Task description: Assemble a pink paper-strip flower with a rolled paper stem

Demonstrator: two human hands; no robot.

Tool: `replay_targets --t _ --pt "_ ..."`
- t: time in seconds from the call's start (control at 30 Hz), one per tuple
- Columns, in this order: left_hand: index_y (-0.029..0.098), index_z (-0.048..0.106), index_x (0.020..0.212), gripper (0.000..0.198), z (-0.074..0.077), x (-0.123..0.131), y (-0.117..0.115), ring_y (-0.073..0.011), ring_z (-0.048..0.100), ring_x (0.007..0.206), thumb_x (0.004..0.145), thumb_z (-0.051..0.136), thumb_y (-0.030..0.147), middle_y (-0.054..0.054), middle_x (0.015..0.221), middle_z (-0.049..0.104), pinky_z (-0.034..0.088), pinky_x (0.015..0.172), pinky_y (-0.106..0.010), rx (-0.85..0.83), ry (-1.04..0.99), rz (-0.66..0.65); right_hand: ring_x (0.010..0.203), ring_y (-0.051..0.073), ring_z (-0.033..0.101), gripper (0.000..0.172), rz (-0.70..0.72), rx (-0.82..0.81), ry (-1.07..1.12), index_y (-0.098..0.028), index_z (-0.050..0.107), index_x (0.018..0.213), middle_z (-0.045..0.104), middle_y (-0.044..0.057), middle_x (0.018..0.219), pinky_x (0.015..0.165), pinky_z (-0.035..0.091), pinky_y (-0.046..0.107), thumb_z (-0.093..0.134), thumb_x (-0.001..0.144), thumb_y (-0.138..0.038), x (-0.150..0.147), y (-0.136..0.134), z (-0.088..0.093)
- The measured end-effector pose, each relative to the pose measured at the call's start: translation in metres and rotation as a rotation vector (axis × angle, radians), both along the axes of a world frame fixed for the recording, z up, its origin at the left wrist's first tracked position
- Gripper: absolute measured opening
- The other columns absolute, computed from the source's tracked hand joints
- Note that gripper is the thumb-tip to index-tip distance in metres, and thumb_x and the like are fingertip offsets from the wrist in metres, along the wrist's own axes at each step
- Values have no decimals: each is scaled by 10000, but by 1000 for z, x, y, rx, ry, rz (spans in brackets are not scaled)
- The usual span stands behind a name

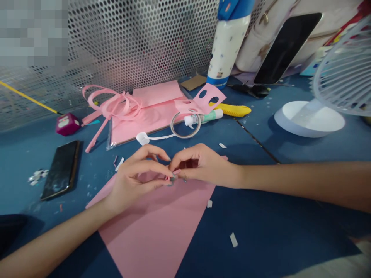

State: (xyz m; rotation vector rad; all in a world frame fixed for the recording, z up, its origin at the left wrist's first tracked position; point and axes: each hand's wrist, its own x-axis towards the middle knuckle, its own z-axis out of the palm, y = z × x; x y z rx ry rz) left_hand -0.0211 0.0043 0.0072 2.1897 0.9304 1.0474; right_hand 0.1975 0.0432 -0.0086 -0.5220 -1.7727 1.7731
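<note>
Both hands meet above a large pink sheet of paper (153,227) that lies on the blue table. Between the thumb and fingertips of my left hand (133,177) is a small rolled pink paper strip (167,178), its curled end facing me. My right hand (204,166) pinches the same strip from the other side, where a short flat piece of it shows by the fingertips. The fingers of both hands partly cover the strip. Just beyond the hands lies a roll of clear tape (186,136).
Behind are a pack of pink paper (121,133), curled pink strips (110,108), a glue stick (213,116), a yellow cutter (234,110) and a bottle (227,50). A phone (60,170) and tape measure (67,124) lie left. A small fan (310,119) stands right.
</note>
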Motion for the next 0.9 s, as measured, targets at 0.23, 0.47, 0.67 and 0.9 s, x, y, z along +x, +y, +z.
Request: replay_targets --t 0.23,0.47,0.67,0.9 --pt "242 751 869 123 -4 1 -3 -157 633 922 800 818 165 -36 986 640 551 831 -307 -107 -75 38 667 91 591 93 -59 118 -77 -136 745 838 716 2 772 623 463 200 700 846 -217 -1 -2 0" --pt "223 719 909 160 -4 3 -3 -174 636 899 795 819 172 -52 952 648 545 829 -331 -116 -74 85 613 81 518 110 -58 169 -82 -132 733 846 668 -6 726 585 425 205 662 845 -215 -1 -4 1" --pt "205 679 856 144 -2 5 -5 -157 628 883 804 808 166 -46 949 641 528 795 -302 -124 -75 98 614 77 509 179 -13 256 -76 -115 727 878 620 -8 732 585 414 201 568 798 -97 -1 -6 1" --pt "195 641 837 187 -1 6 -5 -162 637 892 790 814 142 -41 961 636 535 808 -316 -102 -53 68 817 133 621 266 84 394 -116 -125 714 937 682 63 933 719 463 242 451 928 -92 1 -4 3"
